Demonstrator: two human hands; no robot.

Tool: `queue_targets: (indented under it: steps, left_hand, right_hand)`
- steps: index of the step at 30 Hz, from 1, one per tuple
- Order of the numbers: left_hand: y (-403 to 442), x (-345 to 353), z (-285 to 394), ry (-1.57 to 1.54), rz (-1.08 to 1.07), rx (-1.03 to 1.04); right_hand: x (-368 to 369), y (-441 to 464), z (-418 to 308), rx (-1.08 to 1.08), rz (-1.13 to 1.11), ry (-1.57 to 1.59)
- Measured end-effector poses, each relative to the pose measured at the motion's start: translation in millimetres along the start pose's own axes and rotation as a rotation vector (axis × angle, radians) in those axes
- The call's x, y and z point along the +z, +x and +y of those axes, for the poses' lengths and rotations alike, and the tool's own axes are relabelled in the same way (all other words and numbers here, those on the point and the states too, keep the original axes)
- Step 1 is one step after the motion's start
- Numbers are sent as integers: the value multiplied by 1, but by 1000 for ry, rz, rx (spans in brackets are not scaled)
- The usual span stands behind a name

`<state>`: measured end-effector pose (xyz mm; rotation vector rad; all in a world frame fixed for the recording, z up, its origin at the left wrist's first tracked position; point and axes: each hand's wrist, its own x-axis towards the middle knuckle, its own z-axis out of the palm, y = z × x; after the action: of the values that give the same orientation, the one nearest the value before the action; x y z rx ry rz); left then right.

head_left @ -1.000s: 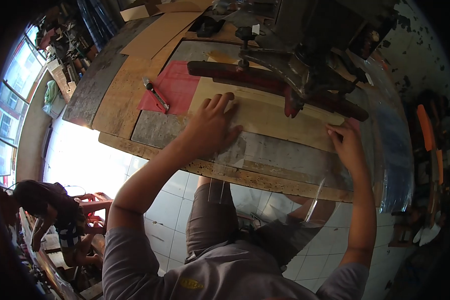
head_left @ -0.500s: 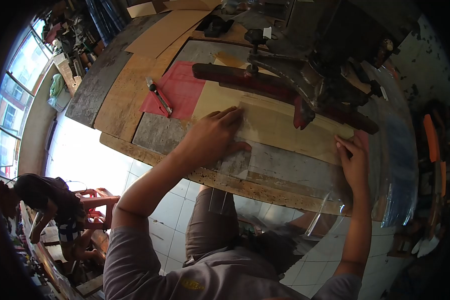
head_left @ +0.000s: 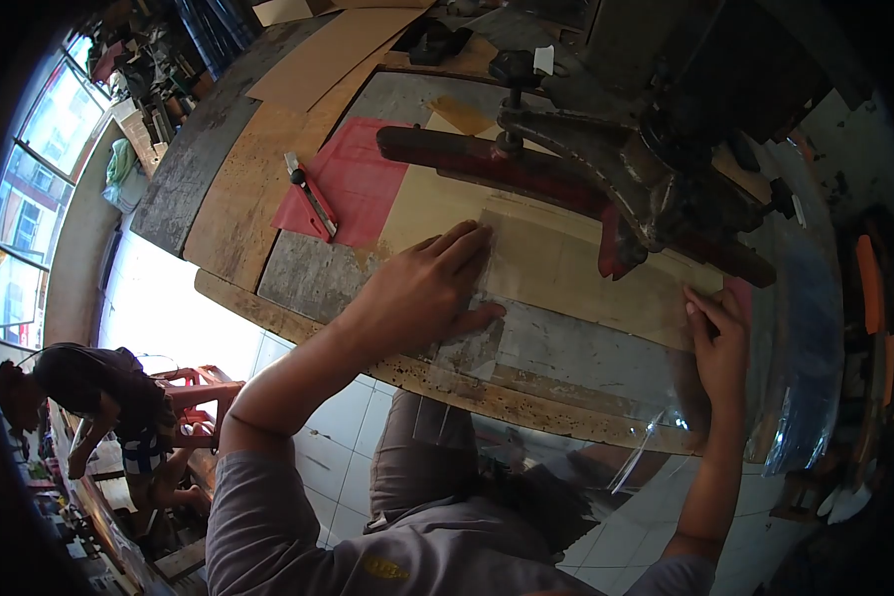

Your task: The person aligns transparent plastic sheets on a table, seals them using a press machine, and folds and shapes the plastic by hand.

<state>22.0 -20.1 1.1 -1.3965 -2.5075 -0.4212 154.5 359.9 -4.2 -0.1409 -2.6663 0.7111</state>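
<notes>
Now the clear sheet [head_left: 566, 328] lies on the near side of the red bar [head_left: 556, 183], left hand [head_left: 435, 288] flat on it, thumb wide, right hand [head_left: 717, 333] pinching its edge; uneven tugging could skew it.

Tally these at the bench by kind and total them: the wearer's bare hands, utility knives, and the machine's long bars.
Bare hands, left hand and right hand: 2
Utility knife: 1
Long machine bar: 1
Total: 4
</notes>
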Motion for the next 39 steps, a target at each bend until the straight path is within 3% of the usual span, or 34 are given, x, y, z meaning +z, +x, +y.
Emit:
queue_targets:
  steps: [39]
  left_hand:
    - [1, -2, 2, -359, 21, -69]
  right_hand:
    - [-1, 0, 2, 27, -25, 13]
